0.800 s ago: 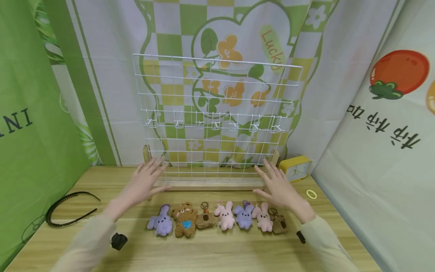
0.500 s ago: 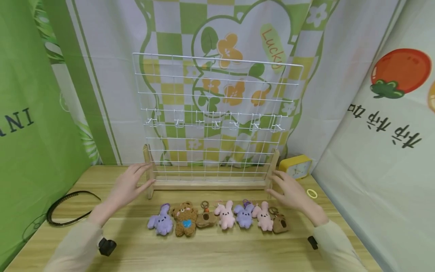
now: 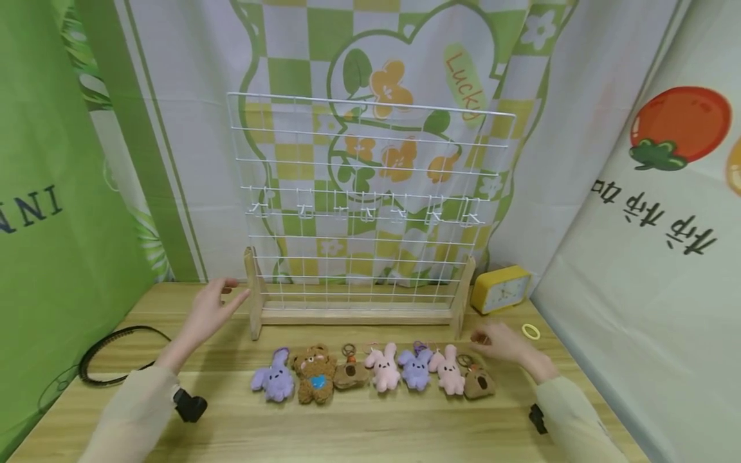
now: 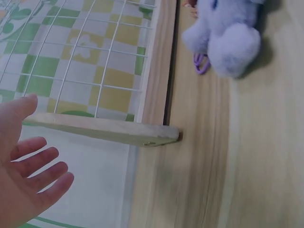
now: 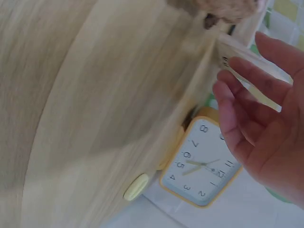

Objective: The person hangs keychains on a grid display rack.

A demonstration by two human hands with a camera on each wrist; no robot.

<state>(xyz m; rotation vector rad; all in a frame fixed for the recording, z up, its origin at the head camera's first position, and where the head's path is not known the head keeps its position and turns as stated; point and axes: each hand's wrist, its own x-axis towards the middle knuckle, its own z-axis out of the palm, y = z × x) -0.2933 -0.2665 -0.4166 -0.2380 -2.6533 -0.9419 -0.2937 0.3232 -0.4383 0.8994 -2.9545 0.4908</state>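
Observation:
A white wire grid rack (image 3: 370,239) stands upright in a wooden base (image 3: 356,316), with several small hooks (image 3: 367,212) along one row. My left hand (image 3: 211,310) is beside the left wooden foot (image 4: 102,129), thumb and fingers apart and holding nothing. Over the table, between the right foot (image 3: 462,299) and the row of plush keychains, is my right hand (image 3: 506,342). Its fingers (image 5: 259,85) bend loosely around nothing. Nearest to it lies a brown keychain (image 3: 479,382). Left of that come a pink bunny (image 3: 450,373), a lilac one (image 3: 415,371) and a brown bear (image 3: 315,375).
A yellow alarm clock (image 3: 502,289) stands right of the rack, with a pale yellow ring (image 3: 530,331) in front of it. At the left lies a black headband (image 3: 116,381). Printed curtains (image 3: 202,161) hang behind and on both sides.
Both hands have drawn away from the rack's feet. The left has moved slightly outward to the left; the right has come down toward the brown keychain. Rack and keychains stay in place.

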